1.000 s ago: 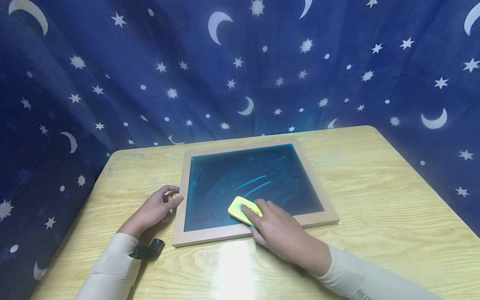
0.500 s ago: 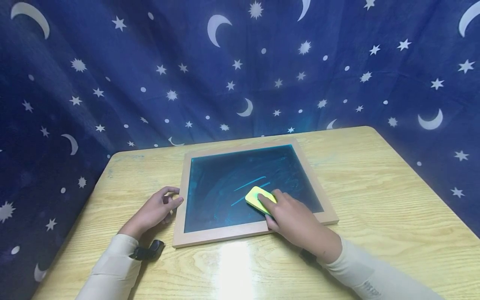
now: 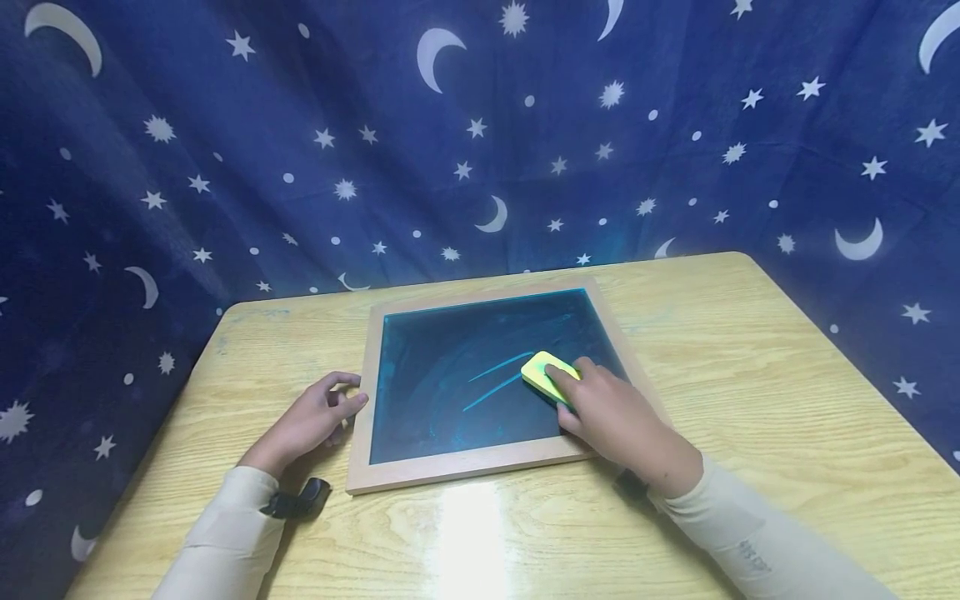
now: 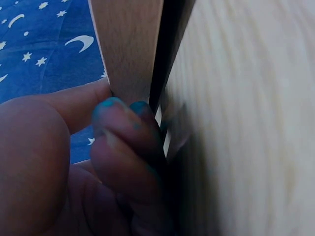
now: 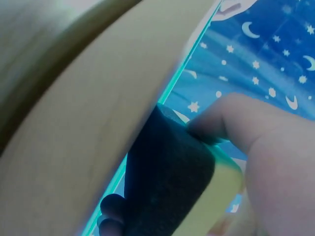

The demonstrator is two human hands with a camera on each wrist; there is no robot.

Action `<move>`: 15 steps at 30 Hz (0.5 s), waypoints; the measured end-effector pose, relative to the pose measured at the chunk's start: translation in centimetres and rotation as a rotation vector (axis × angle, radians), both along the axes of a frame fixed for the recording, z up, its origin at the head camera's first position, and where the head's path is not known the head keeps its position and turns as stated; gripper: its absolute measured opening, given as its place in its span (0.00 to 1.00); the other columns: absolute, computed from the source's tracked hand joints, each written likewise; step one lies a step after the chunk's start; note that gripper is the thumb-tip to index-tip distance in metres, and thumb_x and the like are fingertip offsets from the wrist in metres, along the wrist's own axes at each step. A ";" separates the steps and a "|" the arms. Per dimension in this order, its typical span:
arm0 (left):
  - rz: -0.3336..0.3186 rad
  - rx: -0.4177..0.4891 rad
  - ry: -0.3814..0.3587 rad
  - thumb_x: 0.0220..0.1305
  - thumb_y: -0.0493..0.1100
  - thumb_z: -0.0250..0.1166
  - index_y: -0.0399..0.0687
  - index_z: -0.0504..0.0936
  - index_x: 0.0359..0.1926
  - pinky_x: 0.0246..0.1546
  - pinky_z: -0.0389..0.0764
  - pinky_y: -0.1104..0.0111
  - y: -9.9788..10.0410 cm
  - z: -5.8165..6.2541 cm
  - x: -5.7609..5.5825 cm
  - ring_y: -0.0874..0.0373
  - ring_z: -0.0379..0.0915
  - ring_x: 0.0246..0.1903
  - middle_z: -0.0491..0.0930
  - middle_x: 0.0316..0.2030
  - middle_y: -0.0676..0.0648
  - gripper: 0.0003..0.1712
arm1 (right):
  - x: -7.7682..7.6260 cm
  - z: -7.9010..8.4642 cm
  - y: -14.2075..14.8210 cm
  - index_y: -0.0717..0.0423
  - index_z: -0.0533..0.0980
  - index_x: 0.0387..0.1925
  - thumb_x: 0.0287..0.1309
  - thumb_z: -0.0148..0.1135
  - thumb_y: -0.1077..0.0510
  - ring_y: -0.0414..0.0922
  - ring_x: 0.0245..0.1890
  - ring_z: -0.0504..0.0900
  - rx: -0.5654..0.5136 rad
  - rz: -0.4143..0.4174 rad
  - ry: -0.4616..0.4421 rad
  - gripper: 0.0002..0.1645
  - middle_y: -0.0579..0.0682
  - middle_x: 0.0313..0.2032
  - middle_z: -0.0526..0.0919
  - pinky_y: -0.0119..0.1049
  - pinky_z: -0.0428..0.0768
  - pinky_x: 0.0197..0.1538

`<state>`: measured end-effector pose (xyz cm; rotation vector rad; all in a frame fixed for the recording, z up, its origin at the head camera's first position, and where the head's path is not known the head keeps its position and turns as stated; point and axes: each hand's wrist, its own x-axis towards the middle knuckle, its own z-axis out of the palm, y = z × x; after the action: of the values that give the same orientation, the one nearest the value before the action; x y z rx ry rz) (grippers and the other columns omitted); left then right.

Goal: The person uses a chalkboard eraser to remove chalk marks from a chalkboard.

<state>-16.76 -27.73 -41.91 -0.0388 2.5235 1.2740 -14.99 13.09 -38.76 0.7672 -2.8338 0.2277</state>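
A wood-framed chalkboard point(image 3: 427, 417) lies flat on the table, with two thin blue chalk lines point(image 3: 498, 367) and smears on its dark surface. My right hand point(image 3: 622, 417) grips a yellow chalkboard eraser point(image 3: 542, 372) on the board, just right of the lines. Its dark felt side point(image 5: 165, 167) shows in the right wrist view, near the wooden frame point(image 5: 93, 93). At the board's left edge, my left hand point(image 3: 303, 423) holds the frame between thumb and curled fingers. Blue chalk dust marks its fingertips point(image 4: 112, 114), close against the frame point(image 4: 129, 44) in the left wrist view.
The wood-grain table point(image 3: 750, 375) extends around the board, with faint blue chalk smudges at its far left corner. A blue curtain point(image 3: 420, 150) with moons and stars hangs behind and beside it. A black wrist strap point(image 3: 298, 500) sits at my left cuff.
My right hand has slid the eraser up and to the right across the board, uncovering more of the lower chalk line. My left hand has stayed at the frame.
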 end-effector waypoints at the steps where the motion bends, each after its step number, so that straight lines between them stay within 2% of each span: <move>1: -0.001 0.001 0.000 0.73 0.56 0.59 0.41 0.61 0.70 0.20 0.74 0.65 0.0 0.0 0.0 0.57 0.66 0.18 0.75 0.31 0.45 0.36 | -0.1 0.0 0.2 0.55 0.76 0.61 0.55 0.66 0.57 0.50 0.31 0.78 -0.002 -0.001 0.009 0.30 0.63 0.42 0.80 0.44 0.81 0.32; 7: -0.003 -0.003 0.006 0.73 0.56 0.59 0.41 0.62 0.70 0.20 0.74 0.65 0.0 0.0 0.0 0.57 0.66 0.18 0.75 0.31 0.45 0.35 | -0.9 -0.1 1.1 0.57 0.77 0.60 0.53 0.67 0.58 0.50 0.29 0.78 -0.014 -0.017 0.036 0.30 0.64 0.39 0.80 0.45 0.82 0.31; 15: 0.001 -0.011 0.007 0.73 0.56 0.59 0.41 0.62 0.70 0.20 0.75 0.64 0.0 -0.1 0.0 0.57 0.67 0.19 0.76 0.32 0.45 0.35 | -1.5 0.2 1.9 0.57 0.75 0.62 0.56 0.65 0.58 0.53 0.30 0.78 -0.022 -0.075 -0.027 0.30 0.65 0.41 0.79 0.47 0.82 0.30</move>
<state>-16.81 -27.78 -42.00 -0.0377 2.5366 1.2624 -16.53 15.01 -38.55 0.6574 -2.8734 0.2590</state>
